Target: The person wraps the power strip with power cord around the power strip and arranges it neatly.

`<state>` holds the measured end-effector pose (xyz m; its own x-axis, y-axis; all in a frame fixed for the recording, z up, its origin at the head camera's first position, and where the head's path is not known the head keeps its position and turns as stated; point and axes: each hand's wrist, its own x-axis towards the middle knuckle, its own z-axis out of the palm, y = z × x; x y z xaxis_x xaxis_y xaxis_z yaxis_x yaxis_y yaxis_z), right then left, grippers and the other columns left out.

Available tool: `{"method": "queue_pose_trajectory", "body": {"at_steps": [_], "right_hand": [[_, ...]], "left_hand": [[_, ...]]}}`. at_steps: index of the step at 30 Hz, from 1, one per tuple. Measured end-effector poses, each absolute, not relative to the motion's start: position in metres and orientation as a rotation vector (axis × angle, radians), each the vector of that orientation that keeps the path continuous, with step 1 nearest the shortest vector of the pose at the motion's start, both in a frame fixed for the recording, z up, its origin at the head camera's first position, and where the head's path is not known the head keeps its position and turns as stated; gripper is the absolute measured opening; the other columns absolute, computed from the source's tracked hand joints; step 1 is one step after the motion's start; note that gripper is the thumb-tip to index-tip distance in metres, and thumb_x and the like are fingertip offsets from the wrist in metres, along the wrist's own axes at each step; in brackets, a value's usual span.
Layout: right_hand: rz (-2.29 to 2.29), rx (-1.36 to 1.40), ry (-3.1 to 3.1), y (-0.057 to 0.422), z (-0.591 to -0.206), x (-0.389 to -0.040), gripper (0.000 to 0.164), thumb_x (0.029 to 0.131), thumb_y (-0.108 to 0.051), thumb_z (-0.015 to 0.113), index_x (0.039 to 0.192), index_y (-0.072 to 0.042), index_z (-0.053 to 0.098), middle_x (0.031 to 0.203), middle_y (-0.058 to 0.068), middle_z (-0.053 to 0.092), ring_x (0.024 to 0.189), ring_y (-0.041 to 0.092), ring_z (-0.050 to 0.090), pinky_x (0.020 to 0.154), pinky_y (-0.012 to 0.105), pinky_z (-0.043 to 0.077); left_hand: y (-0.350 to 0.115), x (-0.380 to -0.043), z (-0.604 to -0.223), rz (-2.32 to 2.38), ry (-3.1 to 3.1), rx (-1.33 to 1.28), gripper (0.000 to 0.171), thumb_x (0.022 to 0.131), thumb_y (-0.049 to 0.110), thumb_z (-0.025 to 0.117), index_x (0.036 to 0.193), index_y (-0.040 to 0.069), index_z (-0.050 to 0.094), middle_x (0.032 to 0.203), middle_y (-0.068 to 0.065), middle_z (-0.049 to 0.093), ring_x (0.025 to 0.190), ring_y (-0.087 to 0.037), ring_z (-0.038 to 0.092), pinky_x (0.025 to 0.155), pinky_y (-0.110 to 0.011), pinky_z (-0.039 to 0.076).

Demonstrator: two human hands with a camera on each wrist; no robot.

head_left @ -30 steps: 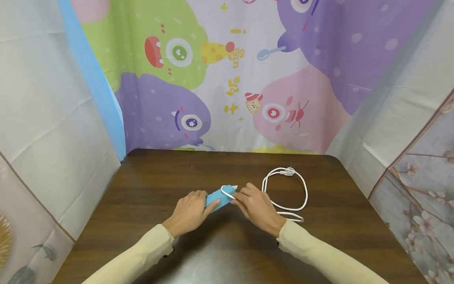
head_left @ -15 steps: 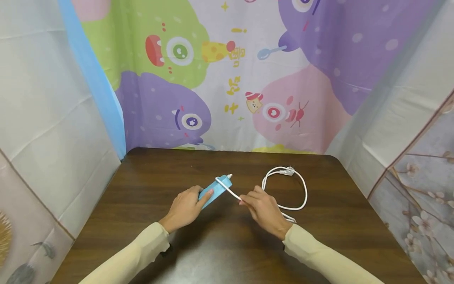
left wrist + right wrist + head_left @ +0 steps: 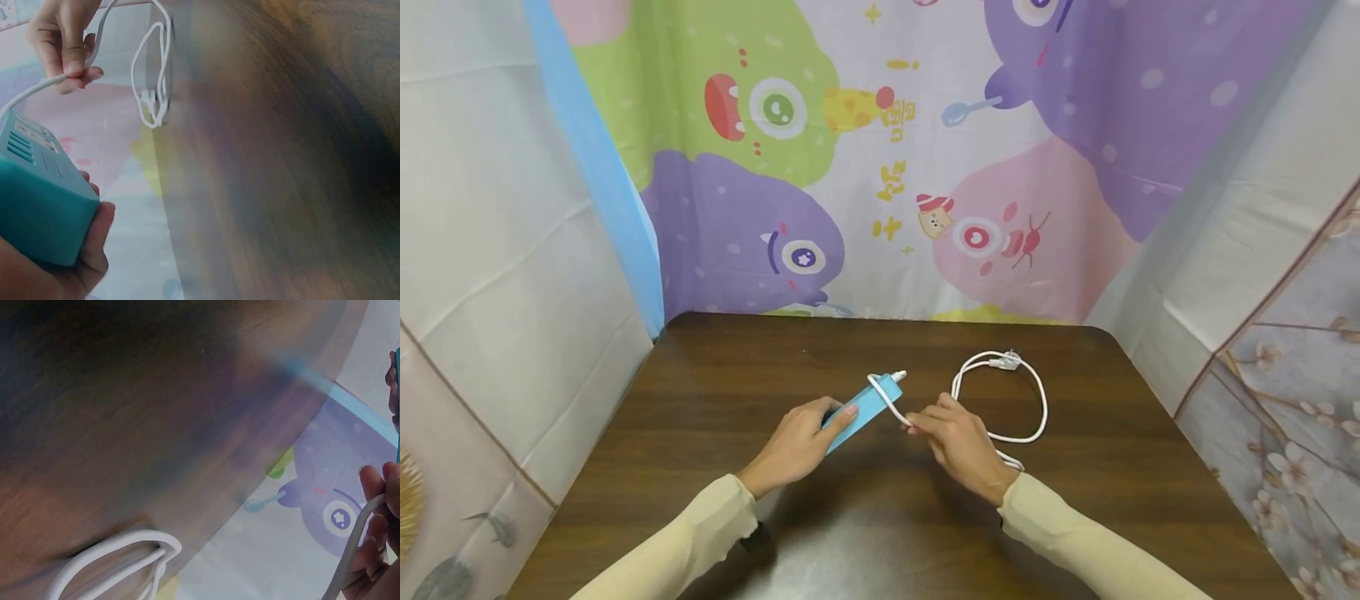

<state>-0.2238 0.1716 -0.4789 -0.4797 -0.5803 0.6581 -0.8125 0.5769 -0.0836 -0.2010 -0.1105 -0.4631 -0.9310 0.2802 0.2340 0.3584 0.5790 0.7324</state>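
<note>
My left hand [image 3: 793, 442] grips a light blue power strip [image 3: 867, 408], held tilted with its far end up and to the right. In the left wrist view the power strip [image 3: 47, 200] shows slots on one face, and fingers curl beneath it. A white power cord [image 3: 891, 404] leaves the far end and bends across the strip's upper face. My right hand [image 3: 958, 437] pinches this cord between thumb and fingers, a short way right of the strip. In the right wrist view the cord [image 3: 353, 544] runs down from those fingers [image 3: 373, 481].
The rest of the cord lies in a loose loop [image 3: 1043, 400] on the dark wooden table [image 3: 737, 358], right of centre. Its plug [image 3: 1006, 361] rests at the loop's far side. A cartoon-print curtain [image 3: 880, 275] hangs behind the table's back edge.
My right hand has drawn back to the right with the cord, lengthening the stretch between it and the strip. The power strip tilted more steeply, then shifted slightly right.
</note>
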Motion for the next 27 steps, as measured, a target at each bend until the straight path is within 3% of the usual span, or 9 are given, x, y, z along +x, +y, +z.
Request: {"method": "queue_pose_trajectory", "body": {"at_steps": [9,15,20,22,27], "right_hand": [[0.487,1.147,-2.287,0.172,-0.482,-0.228,0.015,0.090,-0.007,0.077,0.103,-0.013,0.081,0.094,-0.009,0.075,0.077,0.012,0.050,0.062,0.028,0.049],[0.444,1.141,-2.332,0.172,-0.485,-0.232,0.016,0.083,-0.007,0.084,0.092,-0.020,0.081,0.080,-0.013,0.068,0.074,0.010,0.045,0.059,0.025,0.048],[0.443,1.163,-2.352,0.171,-0.485,-0.236,0.004,0.086,-0.016,0.084,0.086,-0.018,0.080,0.078,-0.011,0.067,0.076,0.011,0.046,0.060,0.027,0.048],[0.448,1.165,-2.357,0.170,-0.485,-0.239,0.007,0.086,-0.018,0.084,0.083,-0.016,0.079,0.078,-0.010,0.066,0.076,0.013,0.047,0.060,0.028,0.047],[0.432,1.145,-2.389,0.170,-0.484,-0.242,0.021,0.079,-0.003,0.082,0.072,-0.017,0.068,0.072,-0.005,0.057,0.074,0.015,0.047,0.056,0.030,0.046]], "left_hand": [[-0.114,-0.198,-0.463,-1.324,-2.720,-0.689,0.046,0.108,0.048,0.048,0.121,0.008,0.069,0.103,0.001,0.070,0.085,-0.012,0.062,0.078,-0.037,0.051],[-0.115,-0.196,-0.463,-1.307,-2.709,-0.825,0.041,0.108,0.045,0.050,0.122,0.011,0.068,0.107,0.004,0.069,0.087,-0.010,0.063,0.078,-0.034,0.052],[-0.117,-0.196,-0.464,-1.321,-2.697,-0.854,0.038,0.107,0.044,0.053,0.121,0.012,0.069,0.106,0.006,0.069,0.086,-0.008,0.063,0.078,-0.033,0.052],[-0.118,-0.196,-0.464,-1.323,-2.696,-0.866,0.038,0.107,0.044,0.054,0.121,0.012,0.069,0.107,0.006,0.070,0.087,-0.008,0.063,0.079,-0.033,0.052],[-0.120,-0.195,-0.463,-1.318,-2.702,-0.934,0.043,0.106,0.046,0.055,0.123,0.009,0.069,0.109,0.003,0.070,0.086,-0.010,0.063,0.077,-0.033,0.052]]}}
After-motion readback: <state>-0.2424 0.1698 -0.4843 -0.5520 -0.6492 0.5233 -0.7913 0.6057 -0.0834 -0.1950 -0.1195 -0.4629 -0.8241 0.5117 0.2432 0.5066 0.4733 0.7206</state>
